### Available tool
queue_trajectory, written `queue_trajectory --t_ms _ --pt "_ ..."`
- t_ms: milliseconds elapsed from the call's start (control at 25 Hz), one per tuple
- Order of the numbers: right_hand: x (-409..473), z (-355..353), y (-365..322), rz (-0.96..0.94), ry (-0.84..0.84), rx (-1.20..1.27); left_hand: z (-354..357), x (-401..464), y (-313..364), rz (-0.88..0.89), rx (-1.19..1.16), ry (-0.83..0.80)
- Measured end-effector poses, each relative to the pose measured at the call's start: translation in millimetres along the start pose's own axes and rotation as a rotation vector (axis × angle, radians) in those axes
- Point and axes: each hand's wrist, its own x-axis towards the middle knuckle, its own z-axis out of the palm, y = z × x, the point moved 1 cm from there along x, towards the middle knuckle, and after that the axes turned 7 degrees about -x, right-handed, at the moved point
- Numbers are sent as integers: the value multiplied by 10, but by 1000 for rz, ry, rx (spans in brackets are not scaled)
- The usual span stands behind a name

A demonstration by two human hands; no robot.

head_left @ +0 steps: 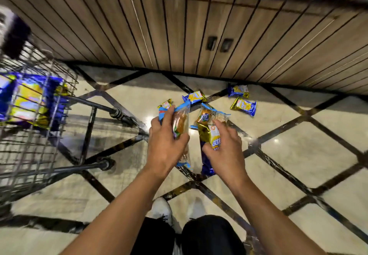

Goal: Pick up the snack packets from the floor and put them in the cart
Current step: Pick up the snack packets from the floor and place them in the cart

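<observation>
**Both hands loaded, cart off to the left**

Dark trousers [199, 236] and white shoes [162, 210] fill the bottom centre of the frame, with both forearms reaching up from there. At centre left stands the wire cart [35, 135], already holding blue and yellow packets [29, 99] in its basket; it lies well apart from both hands, and the left hand is the nearer of the two.

That left hand [167, 145] has its fingers curled round a clear-and-blue snack packet [180, 125], whose long axis runs up and down the frame. Just beside it, the right hand [225, 151] grips a gold and blue packet bundle [209, 135], likewise lengthwise up the frame.

Loose packets remain on the tiled floor [298, 145], above and right of the fingers: one [194, 97] near centre, two more [238, 91] [244, 106] toward the wood-panelled wall [199, 26]. My judgement: the carry goes leftward, and the right hand is better placed for the stragglers.
</observation>
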Motion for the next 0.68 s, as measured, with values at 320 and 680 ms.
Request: queue_trajectory --t_ms 320,680 --pt "-977 -1657 -2086 -157 2 54 -1861 -1331 1764 -39 -53 172" --pt "-1842 -1705 -3189 -372 -122 58 -2994 -2534 1600 -229 -205 420"
